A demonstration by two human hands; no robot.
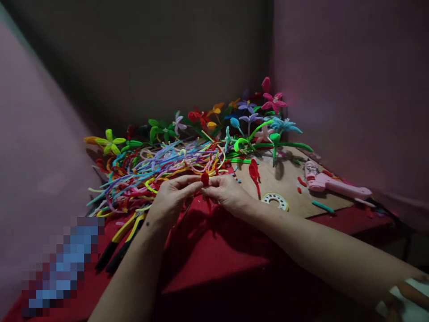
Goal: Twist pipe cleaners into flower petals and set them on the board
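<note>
Between the fingertips of both hands is a small red fuzzy piece (204, 179). My left hand (174, 192) pinches it from the left, and my right hand (224, 191) pinches it from the right. A thin red length hangs below the fingers. Right of my hands, a red looped pipe-cleaner piece (254, 172) lies on a tan board (284, 179). Behind my hands spreads a tangled pile of coloured pipe cleaners (174, 156).
Pipe-cleaner flowers (275, 102) stand along the back. A pink glue gun (338, 184) and a white ring-shaped disc (275, 201) rest at the right. Yellow-and-black pliers (122, 239) lie beside my left forearm on the red cloth (214, 268). A pixelated blue object (67, 266) is at lower left.
</note>
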